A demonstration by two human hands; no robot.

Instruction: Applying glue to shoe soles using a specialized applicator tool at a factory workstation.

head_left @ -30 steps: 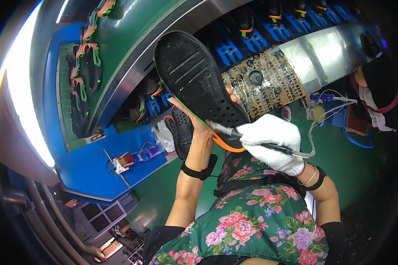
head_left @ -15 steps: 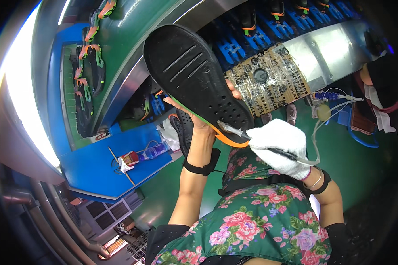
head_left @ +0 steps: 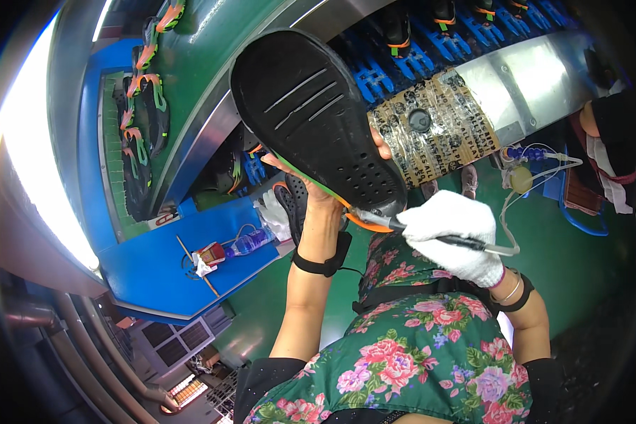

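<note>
A black shoe sole (head_left: pixel 304 106) with three slots, small holes and an orange and green edge fills the middle of the view, tilted. My left hand (head_left: pixel 316 191) grips it from beneath, its thumb on the left edge and fingertips showing past the right edge. The palm is hidden under the sole. In a white knitted glove, my right hand (head_left: pixel 451 237) is closed round a slim black-handled brush (head_left: pixel 396 222) with a clear hose at its back end. The brush tip is at the orange heel end of the sole, by the rim.
Another perforated black sole (head_left: pixel 290 205) rests by the blue table (head_left: pixel 148 272), which bears a plastic bottle (head_left: pixel 251 242) and a stick. A cardboard-covered metal ledge (head_left: pixel 438 127) lies beyond. Blue racks (head_left: pixel 410 63) hold shoes; more soles (head_left: pixel 147 106) line a tray at left.
My right hand has moved the brush from the perforated heel area down to the heel's rim. The sole has tilted slightly in my left hand, its heel shifting a little.
</note>
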